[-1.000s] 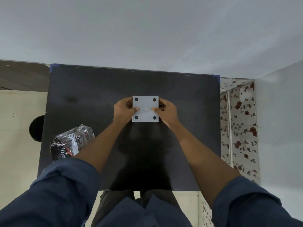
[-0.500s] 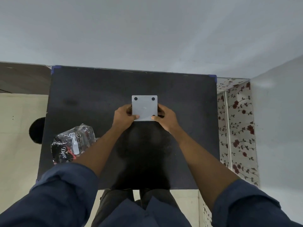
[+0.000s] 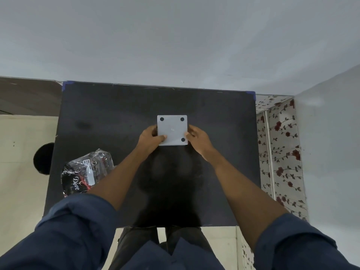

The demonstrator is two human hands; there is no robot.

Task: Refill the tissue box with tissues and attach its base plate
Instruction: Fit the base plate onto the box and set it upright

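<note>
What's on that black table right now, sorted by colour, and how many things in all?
Light grey: 1, the square base plate with dark round pads, held at its sides by the left hand and right hand.
Black and clear: 1, the crinkled plastic wrapper near the table's left edge.
Total: 2 things on the table.

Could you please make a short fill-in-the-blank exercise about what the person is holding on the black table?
1. Both hands hold a square white base plate that shows ____ dark round pads.
2. The left hand covers the plate's near-____ corner.
3. The crumpled plastic wrapper lies beside the ____ forearm.
4. The right hand grips the plate's ____ edge.

Missing words: three; left; left; right
</note>
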